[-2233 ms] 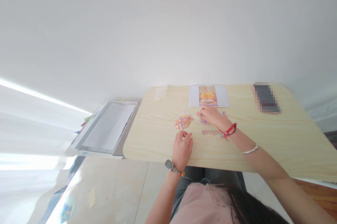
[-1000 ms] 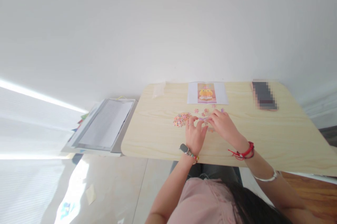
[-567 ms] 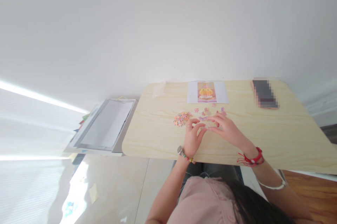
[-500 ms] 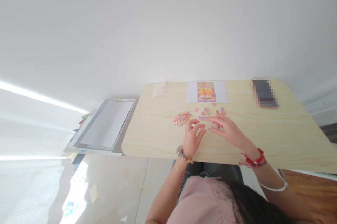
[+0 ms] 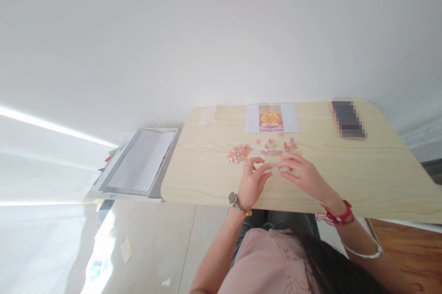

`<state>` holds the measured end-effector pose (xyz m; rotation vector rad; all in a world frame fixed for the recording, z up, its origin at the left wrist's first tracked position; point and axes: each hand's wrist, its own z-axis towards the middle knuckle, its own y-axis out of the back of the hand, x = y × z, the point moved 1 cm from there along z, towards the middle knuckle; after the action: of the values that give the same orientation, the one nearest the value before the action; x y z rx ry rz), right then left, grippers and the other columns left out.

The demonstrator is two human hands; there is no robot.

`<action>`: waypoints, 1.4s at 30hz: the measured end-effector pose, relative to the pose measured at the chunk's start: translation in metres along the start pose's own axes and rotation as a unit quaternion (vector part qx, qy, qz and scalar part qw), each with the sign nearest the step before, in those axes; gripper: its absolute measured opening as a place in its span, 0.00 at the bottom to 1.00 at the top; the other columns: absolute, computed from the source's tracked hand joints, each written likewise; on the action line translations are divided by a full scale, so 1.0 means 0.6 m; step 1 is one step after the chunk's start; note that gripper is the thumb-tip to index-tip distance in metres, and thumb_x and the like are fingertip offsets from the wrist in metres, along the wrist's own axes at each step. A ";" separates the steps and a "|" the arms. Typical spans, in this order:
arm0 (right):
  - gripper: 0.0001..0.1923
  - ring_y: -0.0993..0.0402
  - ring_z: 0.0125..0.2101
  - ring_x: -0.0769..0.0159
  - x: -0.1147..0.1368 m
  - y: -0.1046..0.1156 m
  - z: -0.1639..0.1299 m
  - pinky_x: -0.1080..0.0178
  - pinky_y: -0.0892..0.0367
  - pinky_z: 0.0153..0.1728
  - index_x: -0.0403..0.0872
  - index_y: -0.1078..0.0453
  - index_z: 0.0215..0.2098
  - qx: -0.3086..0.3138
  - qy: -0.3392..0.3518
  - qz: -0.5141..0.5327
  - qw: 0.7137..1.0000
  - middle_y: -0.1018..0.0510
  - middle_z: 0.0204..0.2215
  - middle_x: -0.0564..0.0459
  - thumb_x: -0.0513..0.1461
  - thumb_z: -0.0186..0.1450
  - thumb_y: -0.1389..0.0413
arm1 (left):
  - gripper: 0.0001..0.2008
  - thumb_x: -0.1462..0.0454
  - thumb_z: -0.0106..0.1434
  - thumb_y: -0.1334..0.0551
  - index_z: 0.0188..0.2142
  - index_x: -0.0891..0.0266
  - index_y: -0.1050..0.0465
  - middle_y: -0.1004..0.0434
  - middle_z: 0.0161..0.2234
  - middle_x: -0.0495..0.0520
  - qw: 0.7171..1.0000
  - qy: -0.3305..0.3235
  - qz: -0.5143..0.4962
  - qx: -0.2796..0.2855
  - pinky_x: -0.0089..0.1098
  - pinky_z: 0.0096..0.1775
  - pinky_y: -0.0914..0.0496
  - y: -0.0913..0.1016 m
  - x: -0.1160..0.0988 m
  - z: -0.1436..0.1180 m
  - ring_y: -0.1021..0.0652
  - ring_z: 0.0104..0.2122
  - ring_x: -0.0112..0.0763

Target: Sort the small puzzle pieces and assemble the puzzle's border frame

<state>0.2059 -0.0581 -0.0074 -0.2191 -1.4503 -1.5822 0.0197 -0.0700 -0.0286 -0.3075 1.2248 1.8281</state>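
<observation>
Just above the light wooden table, my left hand (image 5: 252, 180) pinches a small pale puzzle piece (image 5: 275, 170) between thumb and forefinger. From the other side, the thumb and fingertips of my right hand (image 5: 304, 174) close on pale puzzle pieces at the same spot; how many there are, I cannot tell. A heap of mixed puzzle pieces (image 5: 238, 153) lies beyond my left hand. Pink and purple loose pieces (image 5: 271, 152) are spread beyond both hands, some partly hidden behind my right fingers.
A paper with a printed picture of a yellow figure (image 5: 271, 118) lies at the table's back edge. To its right is a blurred-out phone (image 5: 348, 119). A clear plastic wrapper (image 5: 207, 116) lies back left. Beside the table stands a grey tray with papers (image 5: 140, 160).
My right hand has shifted slightly right and down, uncovering more loose pieces behind it. My left hand stays nearly in place, still pinching. The view has tilted a little.
</observation>
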 end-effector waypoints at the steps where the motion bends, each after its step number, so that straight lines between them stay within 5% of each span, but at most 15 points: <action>1: 0.10 0.31 0.35 0.65 -0.002 -0.001 -0.005 0.61 0.33 0.38 0.50 0.30 0.41 0.000 -0.002 -0.006 1.000 0.30 0.36 0.50 0.40 0.63 0.49 | 0.08 0.64 0.62 0.43 0.41 0.57 0.30 0.37 0.42 0.55 1.000 -0.003 0.004 0.008 0.33 0.39 0.32 -0.003 0.000 -0.002 0.32 0.43 0.33; 6: 0.09 0.30 0.36 0.64 -0.023 -0.009 -0.037 0.60 0.32 0.39 0.49 0.30 0.38 -0.018 -0.022 -0.045 0.999 0.29 0.34 0.50 0.41 0.63 0.50 | 0.08 0.66 0.61 0.43 0.41 0.57 0.30 0.35 0.41 0.56 0.998 -0.007 0.030 0.056 0.34 0.38 0.30 -0.021 0.001 -0.013 0.32 0.43 0.35; 16: 0.10 0.29 0.36 0.62 -0.079 -0.010 -0.097 0.57 0.31 0.38 0.50 0.29 0.36 -0.050 -0.092 -0.081 0.991 0.28 0.34 0.50 0.42 0.63 0.51 | 0.07 0.65 0.62 0.45 0.38 0.60 0.29 0.35 0.36 0.54 0.995 0.023 0.078 0.064 0.34 0.38 0.30 -0.034 0.006 -0.042 0.30 0.37 0.32; 34: 0.08 0.31 0.33 0.59 0.007 -0.113 -0.041 0.55 0.39 0.36 0.46 0.32 0.27 -0.030 -0.058 -0.211 0.975 0.27 0.28 0.48 0.39 0.62 0.49 | 0.05 0.65 0.61 0.44 0.35 0.61 0.30 0.36 0.32 0.52 0.980 0.122 0.153 0.048 0.32 0.33 0.31 -0.021 0.007 -0.062 0.31 0.32 0.31; 42: 0.12 0.32 0.36 0.63 -0.013 -0.074 -0.025 0.60 0.36 0.37 0.49 0.29 0.38 0.043 -0.015 -0.125 0.991 0.29 0.36 0.49 0.32 0.61 0.51 | 0.06 0.66 0.57 0.39 0.36 0.60 0.32 0.36 0.33 0.53 0.970 0.144 0.191 0.053 0.37 0.35 0.30 -0.037 -0.015 -0.073 0.32 0.34 0.36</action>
<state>0.1850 -0.0734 -0.0469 -0.0095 -1.6143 -1.7171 0.0310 -0.1089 -0.0577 -0.2987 1.6695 2.0855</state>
